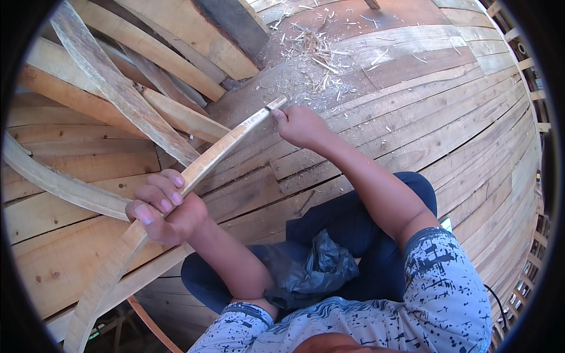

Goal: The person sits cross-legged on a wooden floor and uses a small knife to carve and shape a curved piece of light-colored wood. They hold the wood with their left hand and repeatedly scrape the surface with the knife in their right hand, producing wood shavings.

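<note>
A long, slightly curved wooden strip (pixel 232 140) slants from the lower left up to the upper middle. My left hand (pixel 170 206) wraps round it midway, fingers closed over the top. At its far end my right hand (pixel 301 126) is closed in a fist, fingertips against the strip's side. A small dark band crosses the wood there; whatever the right fist holds is hidden. In my lap rests a crumpled dark plastic bag (pixel 329 262), between my crossed legs.
Curved timbers (pixel 112 82) and thick beams (pixel 200 35) crowd the upper left. Another curved piece (pixel 65 182) reaches the left hand. Wood shavings (pixel 321 50) litter the plank floor (pixel 406 112) ahead. At lower left, a gap (pixel 118 326) opens beside the planks.
</note>
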`<state>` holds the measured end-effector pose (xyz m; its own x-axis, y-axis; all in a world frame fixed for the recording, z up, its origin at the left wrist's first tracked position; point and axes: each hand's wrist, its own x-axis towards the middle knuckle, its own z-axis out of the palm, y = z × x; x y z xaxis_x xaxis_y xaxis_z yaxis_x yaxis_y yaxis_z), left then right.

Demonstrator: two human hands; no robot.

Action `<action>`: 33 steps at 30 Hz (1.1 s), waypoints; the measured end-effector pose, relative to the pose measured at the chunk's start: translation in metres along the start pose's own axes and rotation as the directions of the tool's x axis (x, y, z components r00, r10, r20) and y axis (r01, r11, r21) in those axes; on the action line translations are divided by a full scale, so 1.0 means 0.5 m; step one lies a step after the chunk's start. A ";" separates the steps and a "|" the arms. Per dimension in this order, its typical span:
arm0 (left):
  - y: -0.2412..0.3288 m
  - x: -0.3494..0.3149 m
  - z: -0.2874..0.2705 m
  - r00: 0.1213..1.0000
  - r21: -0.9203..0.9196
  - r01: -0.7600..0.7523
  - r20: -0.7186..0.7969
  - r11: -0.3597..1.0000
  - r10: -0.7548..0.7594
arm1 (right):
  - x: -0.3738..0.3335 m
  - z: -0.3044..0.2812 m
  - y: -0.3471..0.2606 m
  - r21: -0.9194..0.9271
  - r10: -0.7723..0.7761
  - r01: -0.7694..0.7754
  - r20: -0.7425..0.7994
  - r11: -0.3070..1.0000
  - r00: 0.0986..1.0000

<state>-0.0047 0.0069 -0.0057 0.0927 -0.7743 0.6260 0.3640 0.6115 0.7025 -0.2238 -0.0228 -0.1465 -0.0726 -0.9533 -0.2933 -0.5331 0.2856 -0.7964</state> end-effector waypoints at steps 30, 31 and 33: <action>-0.002 0.003 0.003 0.998 0.002 0.024 -0.066 1.000 -0.023 | 0.007 0.006 0.018 -0.017 0.016 -0.016 -0.016 1.000 1.000; -0.004 0.005 0.001 0.999 0.015 0.002 -0.049 1.000 -0.001 | -0.006 0.011 -0.008 -0.004 -0.081 0.081 -0.022 0.997 0.996; 0.000 -0.004 -0.004 0.999 0.046 -0.035 -0.022 0.998 0.036 | -0.066 0.016 -0.088 0.018 -0.268 0.268 -0.026 0.963 0.963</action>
<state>-0.0029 0.0081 -0.0077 0.1258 -0.7552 0.6433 0.3175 0.6450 0.6951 -0.1913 -0.0033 -0.1060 0.0507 -0.9972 -0.0555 -0.5177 0.0213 -0.8553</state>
